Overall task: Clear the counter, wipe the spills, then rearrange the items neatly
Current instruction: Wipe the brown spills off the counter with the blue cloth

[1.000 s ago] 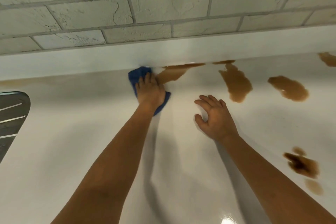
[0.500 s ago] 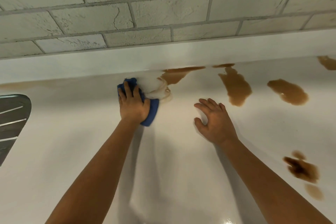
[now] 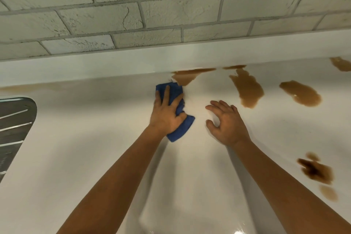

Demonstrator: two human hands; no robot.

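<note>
Pressing the blue cloth (image 3: 177,121) flat on the white counter (image 3: 95,157), just below the nearest brown spill (image 3: 187,77), my left hand (image 3: 167,114) holds it under spread fingers; it looks soft and light (best pinned by the palm). My right hand (image 3: 227,122) rests loosely spread, holding nothing; I read no labels.

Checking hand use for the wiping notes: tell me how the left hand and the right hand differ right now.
The left hand presses flat on the blue cloth, fingers spread over it; the right hand holds nothing, only its fingertips on the bare counter. The left hand reaches nearer the wall; the right hand sits a little closer to the person. The left hand's cloth touches a brown spill; the right hand touches none. Both are palm down.
</note>
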